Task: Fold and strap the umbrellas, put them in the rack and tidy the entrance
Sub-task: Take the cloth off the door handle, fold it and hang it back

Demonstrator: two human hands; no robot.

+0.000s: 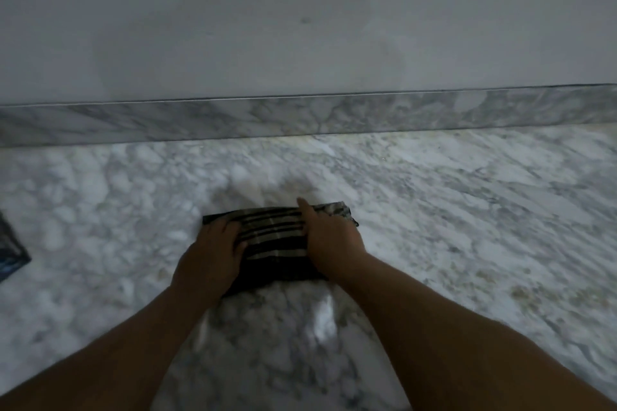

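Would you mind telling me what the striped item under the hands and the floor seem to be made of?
Striped cloth: apparently soft woven fabric, matte, dark with pale stripes; it lies folded flat. Floor: looks like polished marble, white with grey veining, faintly glossy. Blur leaves both uncertain.

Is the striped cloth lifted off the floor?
No: the striped cloth lies flat on the marble floor, with the left hand and right hand pressing on it.
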